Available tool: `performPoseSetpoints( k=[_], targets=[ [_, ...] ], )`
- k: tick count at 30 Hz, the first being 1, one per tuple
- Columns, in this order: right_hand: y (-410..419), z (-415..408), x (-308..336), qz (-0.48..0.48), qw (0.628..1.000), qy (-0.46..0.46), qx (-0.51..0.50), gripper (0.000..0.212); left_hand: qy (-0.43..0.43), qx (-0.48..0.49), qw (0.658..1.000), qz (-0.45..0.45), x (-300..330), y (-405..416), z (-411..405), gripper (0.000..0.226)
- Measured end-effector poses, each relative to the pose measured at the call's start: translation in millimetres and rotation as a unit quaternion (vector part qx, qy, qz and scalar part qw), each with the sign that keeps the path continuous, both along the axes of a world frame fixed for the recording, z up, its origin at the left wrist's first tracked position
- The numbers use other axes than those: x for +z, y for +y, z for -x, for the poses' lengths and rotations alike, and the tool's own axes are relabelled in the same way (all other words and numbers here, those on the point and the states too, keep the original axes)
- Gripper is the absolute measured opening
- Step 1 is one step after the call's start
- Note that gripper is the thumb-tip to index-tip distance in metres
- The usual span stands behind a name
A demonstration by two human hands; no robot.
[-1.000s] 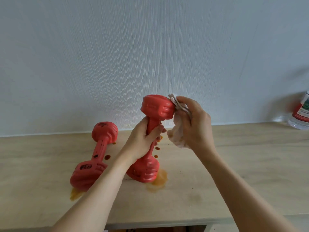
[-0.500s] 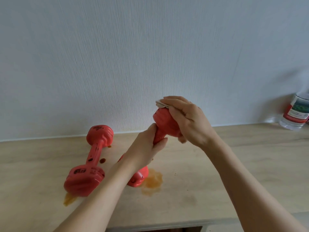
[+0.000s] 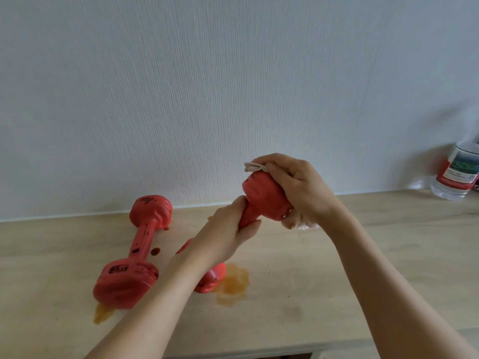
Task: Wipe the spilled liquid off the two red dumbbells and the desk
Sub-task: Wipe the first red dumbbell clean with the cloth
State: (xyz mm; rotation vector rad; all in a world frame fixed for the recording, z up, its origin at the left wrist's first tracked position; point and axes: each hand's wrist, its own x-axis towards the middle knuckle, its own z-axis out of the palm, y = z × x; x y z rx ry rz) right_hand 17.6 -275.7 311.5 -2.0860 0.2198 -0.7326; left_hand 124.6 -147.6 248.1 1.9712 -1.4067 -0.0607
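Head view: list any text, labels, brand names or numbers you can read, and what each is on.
No text can be read.
Bottle: a red, white and green label, print too blurred to read.
Left dumbbell: dark marks on its ends; cannot tell embossing from spill.
Held dumbbell: none visible.

Soft, even daylight, fairly bright; no hard glare. Pale textured wall point(image 3: 233, 86) dims toward left side and corners. Faint diffuse shadow on wall beside clear plastic bottle with red label point(image 3: 457, 172) at right edge. Light wooden desk point(image 3: 388, 255) shows only weak shadows. Wide-angle distortion bows desk's back edge. Slight overall softness; forearms at bottom edge blurred.
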Motion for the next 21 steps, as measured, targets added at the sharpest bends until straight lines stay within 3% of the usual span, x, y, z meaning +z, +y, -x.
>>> performPoseSetpoints(
  k=[10,21],
  targets=[
    [-1.4,-2.1,-11.9,-0.049,0.994,0.012,-0.095,0.031,0.032,-0.007,0.999,-0.014,3.1,-1.1,5.4,0.019],
    [-6.9,4.9,-16.5,0.010,0.980,0.061,-0.188,0.029,0.036,0.027,0.999,-0.001,4.3,-3.7,1.3,0.014]
  ],
)
